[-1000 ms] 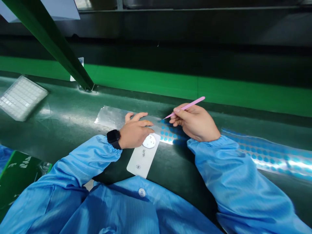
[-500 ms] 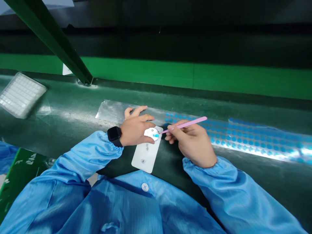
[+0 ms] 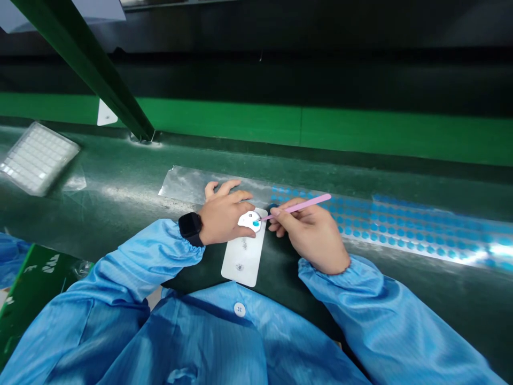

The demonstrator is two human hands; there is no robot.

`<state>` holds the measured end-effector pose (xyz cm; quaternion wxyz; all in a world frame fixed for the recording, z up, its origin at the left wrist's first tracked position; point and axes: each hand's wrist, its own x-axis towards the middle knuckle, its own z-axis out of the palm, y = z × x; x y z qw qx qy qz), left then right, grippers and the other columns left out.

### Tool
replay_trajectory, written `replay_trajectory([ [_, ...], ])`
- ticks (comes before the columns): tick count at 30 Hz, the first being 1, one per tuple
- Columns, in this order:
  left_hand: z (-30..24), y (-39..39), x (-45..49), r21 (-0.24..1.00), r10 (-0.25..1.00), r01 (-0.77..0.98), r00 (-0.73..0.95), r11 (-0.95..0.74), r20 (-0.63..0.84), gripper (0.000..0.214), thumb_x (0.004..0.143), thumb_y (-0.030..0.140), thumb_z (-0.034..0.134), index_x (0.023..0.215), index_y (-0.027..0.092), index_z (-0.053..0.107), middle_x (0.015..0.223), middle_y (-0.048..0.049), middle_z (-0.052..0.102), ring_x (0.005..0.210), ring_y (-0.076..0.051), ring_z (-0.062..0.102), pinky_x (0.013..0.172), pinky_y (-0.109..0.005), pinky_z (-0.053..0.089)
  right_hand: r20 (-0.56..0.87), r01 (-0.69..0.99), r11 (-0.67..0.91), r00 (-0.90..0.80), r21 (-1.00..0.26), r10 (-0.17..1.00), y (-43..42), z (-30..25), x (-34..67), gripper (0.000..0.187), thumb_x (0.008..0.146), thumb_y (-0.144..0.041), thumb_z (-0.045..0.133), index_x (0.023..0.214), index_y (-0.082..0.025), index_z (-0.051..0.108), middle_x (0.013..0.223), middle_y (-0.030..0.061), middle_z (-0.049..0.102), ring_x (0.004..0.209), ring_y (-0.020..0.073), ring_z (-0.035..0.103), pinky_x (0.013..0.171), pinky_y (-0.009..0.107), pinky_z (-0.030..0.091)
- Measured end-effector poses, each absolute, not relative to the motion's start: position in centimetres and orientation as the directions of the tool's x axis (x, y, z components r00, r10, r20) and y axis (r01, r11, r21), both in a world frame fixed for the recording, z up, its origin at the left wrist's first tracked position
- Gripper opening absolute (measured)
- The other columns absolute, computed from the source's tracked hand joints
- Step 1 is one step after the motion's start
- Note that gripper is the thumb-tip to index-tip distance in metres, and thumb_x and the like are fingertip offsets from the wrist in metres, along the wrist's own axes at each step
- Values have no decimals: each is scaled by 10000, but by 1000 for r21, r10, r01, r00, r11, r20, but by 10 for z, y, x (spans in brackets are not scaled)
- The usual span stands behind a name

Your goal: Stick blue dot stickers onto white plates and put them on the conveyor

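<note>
At centre, a white disc (image 3: pixel 244 218) is spanned by the left hand (image 3: pixel 222 218), fingers parted, grip unclear; right of centre, a pink tool (image 3: pixel 310 203) is pinched by the right hand (image 3: pixel 315 232), fingers closed.

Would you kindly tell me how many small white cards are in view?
2: one white card lies partly covered by the left hand; a second card shows at the back, beside the slanting green post, which may hide part of it.

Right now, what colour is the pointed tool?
The pointed tool is pink, clearest in the head view.
</note>
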<state>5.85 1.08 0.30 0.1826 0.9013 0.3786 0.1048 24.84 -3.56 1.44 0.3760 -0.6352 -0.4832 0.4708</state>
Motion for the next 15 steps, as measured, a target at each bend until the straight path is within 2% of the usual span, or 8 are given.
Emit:
replay_trajectory([
  [15, 1, 10, 58, 410, 718, 641, 694, -649, 52, 501, 649, 523, 817, 1048, 247, 691, 1250, -72, 637, 1303, -376, 388, 1003, -584, 154, -253, 241, -273, 112, -931, 961, -34, 17, 246, 366, 738, -535, 707, 686, -187, 606, 546, 32, 640, 438, 143, 573, 417, 267, 488],
])
